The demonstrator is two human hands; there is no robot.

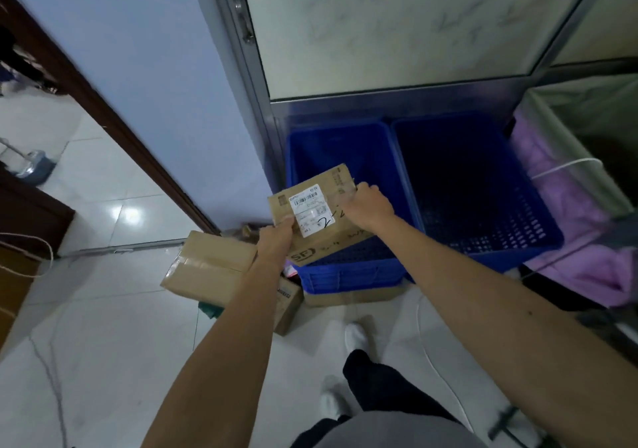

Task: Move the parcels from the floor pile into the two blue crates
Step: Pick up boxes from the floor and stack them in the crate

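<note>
I hold a brown cardboard parcel (321,240) with a white shipping label above the near left corner of the left blue crate (345,276). My left hand (276,242) grips its near left edge. My right hand (367,202) grips its far right edge. The parcel is tilted, label up. The right blue crate (500,240) stands beside the left one and looks empty. On the floor under my left arm lies the pile: a large taped box (207,268) and a smaller box (288,306), partly hidden.
The crates stand against a glass-panelled metal door (379,33). A pink cloth (566,240) hangs to the right of the crates. White cables (435,361) trail on the tiled floor. A flattened piece of cardboard (348,297) lies under the left crate's front. My feet in white socks (355,337) are below.
</note>
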